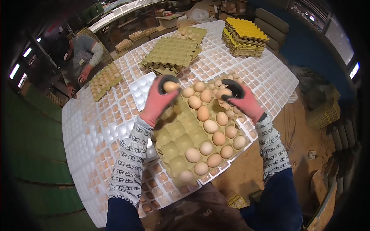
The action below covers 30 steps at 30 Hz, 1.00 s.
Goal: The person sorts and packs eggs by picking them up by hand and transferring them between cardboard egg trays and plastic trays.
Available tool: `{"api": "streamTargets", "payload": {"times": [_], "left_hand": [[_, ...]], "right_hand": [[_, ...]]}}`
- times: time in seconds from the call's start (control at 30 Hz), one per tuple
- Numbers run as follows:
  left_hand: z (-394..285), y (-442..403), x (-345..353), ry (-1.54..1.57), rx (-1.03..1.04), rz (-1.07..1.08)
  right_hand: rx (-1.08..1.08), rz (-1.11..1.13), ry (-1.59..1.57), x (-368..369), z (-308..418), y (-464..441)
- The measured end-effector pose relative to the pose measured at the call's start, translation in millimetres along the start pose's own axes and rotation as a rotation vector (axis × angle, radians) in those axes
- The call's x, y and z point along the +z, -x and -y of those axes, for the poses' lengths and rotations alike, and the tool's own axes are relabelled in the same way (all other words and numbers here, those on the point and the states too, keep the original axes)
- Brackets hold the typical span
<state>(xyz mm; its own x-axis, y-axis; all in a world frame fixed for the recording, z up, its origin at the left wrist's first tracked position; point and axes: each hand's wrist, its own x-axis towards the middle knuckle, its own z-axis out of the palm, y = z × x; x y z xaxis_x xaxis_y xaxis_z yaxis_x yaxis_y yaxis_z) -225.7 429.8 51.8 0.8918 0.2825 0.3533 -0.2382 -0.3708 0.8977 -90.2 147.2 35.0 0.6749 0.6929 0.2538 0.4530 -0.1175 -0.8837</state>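
My left hand (157, 99), in a pink glove with dark fingertips, is closed around a brown egg (170, 86) above the left side of a cardboard egg tray (171, 149). Over the tray's far right part, my right hand (248, 102) has its gloved fingers curled round another egg (223, 93). The tray's left cells hold no eggs, while its right side carries several brown and pale eggs (211, 126). Beneath it spread white plastic trays (138, 94), many of whose cells hold eggs.
Farther back lie stacked cardboard trays (169, 50) and a yellow-topped tray stack (246, 29). Another person (83, 50) works at the far left beside a full egg tray (106, 81). More trays (323, 115) are on the floor at right.
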Motion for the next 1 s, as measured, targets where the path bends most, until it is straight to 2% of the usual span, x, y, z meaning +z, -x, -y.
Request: {"api": "streamTargets", "payload": {"times": [0.03, 0.1, 0.13, 0.17, 0.2, 0.23, 0.27, 0.3, 0.33, 0.37, 0.4, 0.43, 0.47, 0.5, 0.57, 0.6, 0.63, 0.7, 0.73, 0.8, 0.83, 0.87, 0.9, 0.93, 0.97, 1.0], "left_hand": [[11.0, -16.8, -7.5, 0.454, -0.175, -0.022], [21.3, -40.9, -11.1, 0.356, -0.419, 0.090], [9.1, -43.9, -0.8, -0.014, -0.374, 0.170], [-1.6, -49.5, 16.1, -0.386, -0.327, 0.251], [0.3, -48.5, 29.4, -0.823, -0.124, 0.286], [5.1, -47.6, 41.1, -0.966, -0.252, 0.312], [7.5, -49.7, 37.8, -0.892, -0.335, 0.330], [1.8, -54.4, 31.5, -0.819, -0.411, 0.347], [15.9, -56.4, 19.2, -0.501, -0.459, 0.403], [29.1, -52.7, 9.8, -0.183, -0.485, 0.288], [29.9, -43.0, 3.5, 0.135, -0.495, 0.169], [22.3, -34.1, 0.6, 0.454, -0.492, 0.046], [14.0, -27.3, -0.6, 0.544, -0.455, -0.008], [5.9, -25.2, 0.8, 0.447, -0.400, 0.087], [-2.8, -27.6, 7.6, 0.238, -0.288, 0.292], [5.0, -27.3, 17.7, -0.478, 0.152, 0.266], [-13.3, -22.3, 33.5, -0.843, 0.062, 0.332], [-12.7, -23.4, 53.5, -1.218, 0.020, 0.469], [-11.1, -23.3, 48.8, -1.145, 0.005, 0.475], [-9.1, -27.3, 35.4, -1.007, -0.008, 0.476], [-7.6, -21.1, 26.6, -0.718, -0.088, 0.394], [-8.5, -8.5, 11.8, -0.427, -0.155, 0.309], [-7.1, 2.8, -3.8, -0.137, -0.216, 0.231], [-8.7, 11.1, -20.7, 0.083, 0.050, 0.191], [-14.7, 45.3, -39.3, 0.538, -0.357, 0.111], [-4.1, 75.1, -53.5, 0.707, -0.371, 0.081]], "right_hand": [[0.224, -0.121, -0.525, -9.6, -6.0, -3.4], [-0.141, 0.034, -0.192, -25.5, -10.0, -25.5], [0.191, 0.101, -0.476, -17.9, -1.1, -31.8], [0.133, 0.252, -0.078, -5.5, -1.7, -45.8], [-0.055, 0.348, 0.346, 6.3, 4.3, -49.7], [-0.249, 0.437, 0.771, 16.8, 14.0, -50.6], [-0.159, 0.525, 0.922, 28.5, 23.3, -55.8], [-0.199, 0.474, 0.790, 28.7, 14.7, -56.4], [-0.240, 0.415, 0.666, 22.9, 0.5, -60.4], [-0.285, 0.356, 0.546, 14.5, -9.1, -64.6], [-0.063, 0.362, 0.276, 4.7, -6.0, -61.4], [0.050, 0.261, -0.120, 0.2, -20.2, -60.0], [0.150, 0.207, -0.342, -11.2, -30.2, -59.8], [0.262, 0.154, -0.564, -16.0, -20.9, -59.0], [0.162, 0.290, -0.533, -18.2, -26.0, -82.4], [-0.109, 0.353, -0.218, -7.5, -35.3, -98.3], [-0.150, 0.429, 0.261, 2.4, -6.0, -100.0], [-0.403, 0.426, 1.110, 22.7, 4.7, -110.6], [-0.387, 0.473, 1.104, 24.2, 10.8, -117.2], [-0.261, 0.379, 0.548, 17.2, -6.9, -120.9], [-0.191, 0.345, 0.277, 9.6, -13.5, -119.1], [0.092, 0.355, -0.139, 2.9, 2.7, -110.6], [0.180, 0.297, -0.102, -0.6, -10.5, -111.8], [0.198, 0.311, -0.032, 2.8, 3.4, -105.6], [0.207, 0.334, 0.024, 14.2, 20.1, -96.6], [0.181, 0.370, 0.033, 35.3, 59.9, -82.8]]}}
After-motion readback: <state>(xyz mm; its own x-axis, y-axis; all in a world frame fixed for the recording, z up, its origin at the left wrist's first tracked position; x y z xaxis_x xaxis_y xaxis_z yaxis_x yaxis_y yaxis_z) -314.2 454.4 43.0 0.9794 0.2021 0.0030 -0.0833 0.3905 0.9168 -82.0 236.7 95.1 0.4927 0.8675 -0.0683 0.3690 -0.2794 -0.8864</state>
